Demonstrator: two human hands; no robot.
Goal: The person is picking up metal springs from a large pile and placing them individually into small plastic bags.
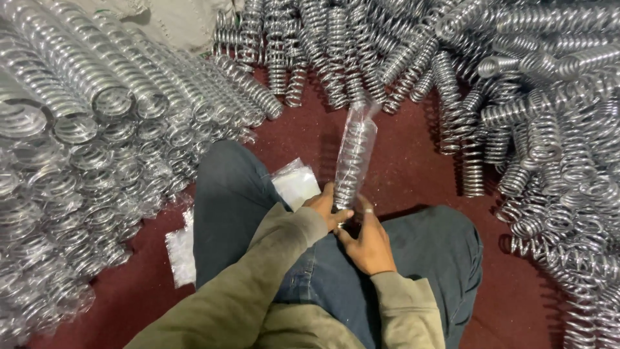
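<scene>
Dark red floor [400, 174]; coil springs [549, 129], seemingly plastic sleeves [297, 184]

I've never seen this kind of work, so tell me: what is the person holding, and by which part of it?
A metal coil spring in a clear plastic sleeve, standing almost upright. Both hands grip its lower end: the left hand and the right hand.

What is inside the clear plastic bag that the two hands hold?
Inside the clear plastic bag is one metal coil spring, upright. The left hand and right hand grip the bottom, so the spring's lower end is hidden.
</scene>
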